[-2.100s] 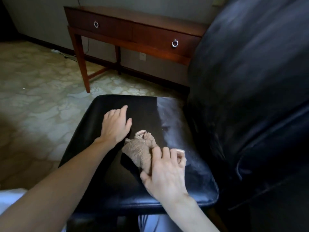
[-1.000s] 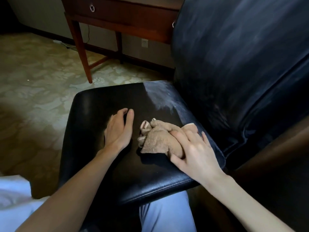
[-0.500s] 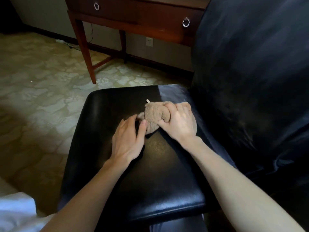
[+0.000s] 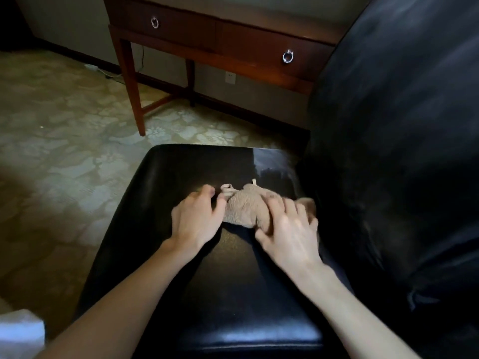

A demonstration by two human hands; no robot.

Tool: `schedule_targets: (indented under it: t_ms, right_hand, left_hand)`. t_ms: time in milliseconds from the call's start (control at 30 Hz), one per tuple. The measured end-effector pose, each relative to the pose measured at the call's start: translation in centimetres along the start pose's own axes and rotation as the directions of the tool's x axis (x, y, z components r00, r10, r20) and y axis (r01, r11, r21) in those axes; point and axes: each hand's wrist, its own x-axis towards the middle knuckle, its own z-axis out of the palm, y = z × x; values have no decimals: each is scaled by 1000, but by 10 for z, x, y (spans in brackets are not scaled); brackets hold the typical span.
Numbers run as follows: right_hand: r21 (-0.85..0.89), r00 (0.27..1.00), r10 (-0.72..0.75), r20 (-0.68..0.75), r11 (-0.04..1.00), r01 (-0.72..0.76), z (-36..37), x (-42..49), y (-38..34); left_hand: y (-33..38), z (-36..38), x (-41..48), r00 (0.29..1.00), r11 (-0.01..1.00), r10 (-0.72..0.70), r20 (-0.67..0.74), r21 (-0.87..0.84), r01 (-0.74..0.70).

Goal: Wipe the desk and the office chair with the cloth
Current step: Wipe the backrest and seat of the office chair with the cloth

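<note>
The cloth [image 4: 242,207] is a tan, bunched piece of fabric. It lies on the black seat [image 4: 233,294] of the chair, in the far half of the seat and toward the right side, near the chair back [image 4: 401,125]. A narrow loop of tape sticks out at its far edge.

The right hand [image 4: 287,226] lies palm down on the right part of the cloth. Its fingers [image 4: 274,203] are spread apart and press the fabric against the seat. A fold of cloth shows beyond them on the right. The hand is blurred, so it cannot be told whether the thumb is hooked under the fabric.

The left hand [image 4: 197,218] rests palm down on the seat just to the left of the cloth. Its fingers are loosely bent, with the tips on the leather, and they hold nothing. The thumb side of this hand touches the left edge of the cloth.

A paler, dull patch shows on the far right corner of the seat, beyond the cloth.

The desk [image 4: 233,42] stands against the wall behind the chair, well apart from the hands. It is dark wood with two drawers, each with a metal ring pull [image 4: 288,56]. A wall socket [image 4: 230,78] shows below the desk. A patterned carpet [image 4: 51,125] covers the floor. A white object [image 4: 18,330] shows at the lower left corner; it is too blurred to identify.
</note>
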Motion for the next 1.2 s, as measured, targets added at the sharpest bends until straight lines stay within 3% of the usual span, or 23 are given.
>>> schedule_targets:
  t_ms: [100, 200, 367, 567, 800, 1067, 1200]
  right_hand:
    - [7, 999, 48, 23, 999, -48, 13, -7, -3]
    - [50, 995, 101, 25, 994, -102, 24, 14, -8]
    - [150, 976, 202, -80, 971, -188, 37, 61, -18]
    - [191, 945, 315, -86, 936, -294, 51, 143, -27]
    - [203, 951, 300, -67, 938, -282, 69, 225, -24]
    - [190, 963, 266, -49, 949, -252, 77, 272, -14]
    - [111, 970, 240, 37, 964, -243, 76, 277, -12]
  left_hand:
    - [14, 3, 24, 1000, 999, -27, -4, 21, 27]
    - [18, 15, 27, 999, 999, 38, 10, 8, -38]
    - [6, 24, 29, 999, 976, -41, 0, -215, 40]
    - [5, 18, 24, 1000, 980, -5, -1, -200, 5]
    - [3, 21, 23, 1000, 987, 10, 18, -158, -7]
    - [3, 27, 21, 992, 990, 113, 63, 73, -118]
    - [5, 31, 19, 988, 970, 134, 79, 194, -148]
